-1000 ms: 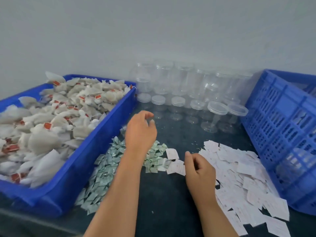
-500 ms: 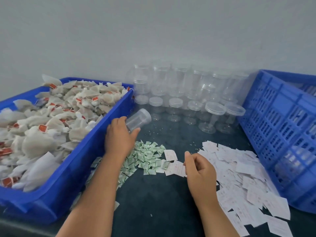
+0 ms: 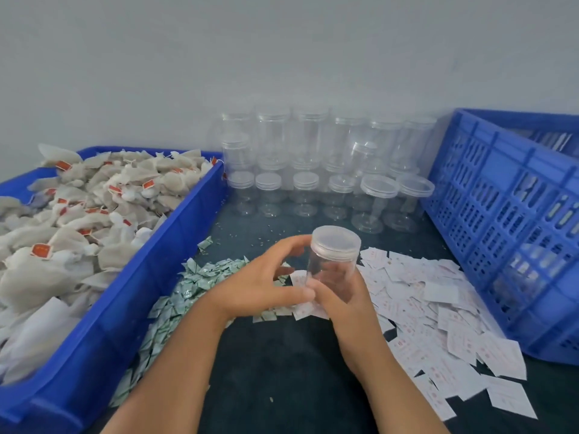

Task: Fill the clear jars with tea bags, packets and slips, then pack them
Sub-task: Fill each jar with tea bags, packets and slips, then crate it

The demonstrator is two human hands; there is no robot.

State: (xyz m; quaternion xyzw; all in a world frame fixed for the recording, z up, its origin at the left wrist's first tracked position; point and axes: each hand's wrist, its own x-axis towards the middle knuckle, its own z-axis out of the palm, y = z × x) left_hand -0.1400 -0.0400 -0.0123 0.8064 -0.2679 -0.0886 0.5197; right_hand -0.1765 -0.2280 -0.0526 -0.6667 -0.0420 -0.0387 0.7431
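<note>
Right grip (image 3: 344, 297) wrapped round lidded clear jar (image 3: 333, 260), upright, off the tabletop (image 3: 282, 371). Left grip (image 3: 260, 285) curls on my jar's side, thumb low. Packets (image 3: 200, 278) beneath it, slips (image 3: 438, 308) right, tea bags (image 3: 78, 230) far left.

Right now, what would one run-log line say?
left hand + right hand: holding clear jar | lid: on | contents: none visible

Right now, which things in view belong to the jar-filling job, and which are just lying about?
In the job: clear lidded plastic jar in left hand and right hand; white tea bags in blue tray; green-white packets; white paper slips; spare clear jars; blue slatted crate.
Lying about: tiny pale crumbs on dark tabletop.
</note>
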